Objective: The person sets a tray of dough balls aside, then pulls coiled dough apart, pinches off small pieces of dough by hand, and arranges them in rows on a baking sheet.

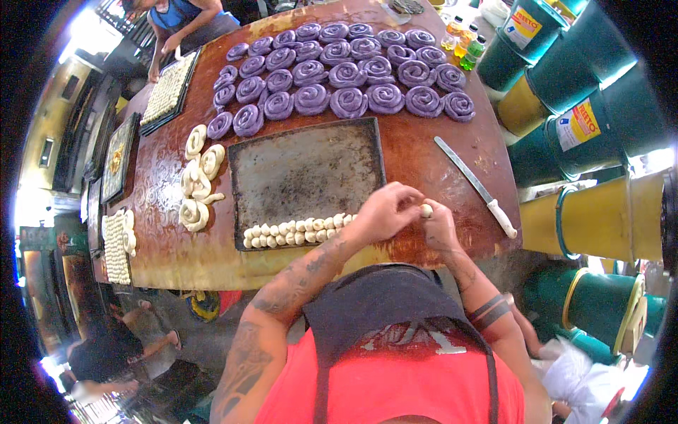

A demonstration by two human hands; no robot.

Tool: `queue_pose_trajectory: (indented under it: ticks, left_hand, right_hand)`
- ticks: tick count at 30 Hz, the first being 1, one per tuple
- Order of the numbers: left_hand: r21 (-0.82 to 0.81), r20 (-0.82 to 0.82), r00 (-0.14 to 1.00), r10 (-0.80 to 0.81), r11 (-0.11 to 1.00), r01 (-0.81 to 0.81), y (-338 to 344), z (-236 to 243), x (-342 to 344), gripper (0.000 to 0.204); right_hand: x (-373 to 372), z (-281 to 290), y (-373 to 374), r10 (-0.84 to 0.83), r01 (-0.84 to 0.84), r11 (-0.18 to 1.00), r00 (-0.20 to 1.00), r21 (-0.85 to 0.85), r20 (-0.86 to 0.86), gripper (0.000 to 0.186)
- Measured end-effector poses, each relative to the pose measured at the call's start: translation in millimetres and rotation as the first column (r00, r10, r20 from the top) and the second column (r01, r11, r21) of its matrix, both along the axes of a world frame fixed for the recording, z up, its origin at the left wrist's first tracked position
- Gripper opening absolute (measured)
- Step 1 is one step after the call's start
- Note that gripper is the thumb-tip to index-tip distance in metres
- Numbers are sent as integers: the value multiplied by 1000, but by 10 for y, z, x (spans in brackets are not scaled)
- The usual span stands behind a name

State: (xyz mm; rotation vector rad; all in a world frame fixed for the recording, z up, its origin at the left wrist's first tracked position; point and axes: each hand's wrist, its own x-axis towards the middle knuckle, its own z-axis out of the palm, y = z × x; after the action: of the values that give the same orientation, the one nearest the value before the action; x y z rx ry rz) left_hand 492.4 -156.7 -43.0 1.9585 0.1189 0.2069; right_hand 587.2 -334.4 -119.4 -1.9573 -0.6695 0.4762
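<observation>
Close together over the table's near right part, my two hands work by the corner of a dark baking tray (304,166). A small pale dough ball (426,210) pokes out of my right hand (441,226), whose fingers are closed round it. My left hand (387,212) has its fingers bent toward the right one, thumb and fingertips drawn together; what they hold, if anything, is hidden. Rows of small pale dough balls (296,232) line the tray's near edge, partly covered by my left hand and forearm. The rest of the tray is bare, scorched metal.
Purple dough coils (348,102) cover the table's far side. Pale dough coils (195,180) lie left of the tray, a white-handled long knife (470,177) right of it. Bottles (462,41) stand far right. Another person (185,21) handles a filled tray (169,88). Drums (586,219) line the right.
</observation>
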Motion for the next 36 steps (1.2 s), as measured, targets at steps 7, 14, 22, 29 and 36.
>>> queue_pose_trajectory:
  ticks: [7, 14, 22, 29, 36]
  left_hand:
    - [7, -73, 988, 136, 991, -135, 19, -120, -113, 26]
    - [-271, -417, 905, 77, 940, -205, 223, -163, -177, 24]
    - [269, -6, 876, 483, 844, -464, 555, -696, -507, 16]
    - [598, -31, 924, 381, 748, -288, 343, -610, -500, 23]
    - [-21, 52, 997, 49, 999, -48, 9, -16, -130, 27]
  right_hand:
    - [-272, 535, 209, 23, -23, 1000, 1000, 5, -5, 25]
    - [-175, 678, 141, 173, -170, 975, 985, -144, 11, 26]
    - [-220, 72, -137, 453, -381, 892, 746, -244, 488, 25]
    - [100, 165, -62, 19, 55, 989, 873, 138, -488, 21]
    - [-121, 420, 207, -14, 1, 963, 999, -270, -43, 16]
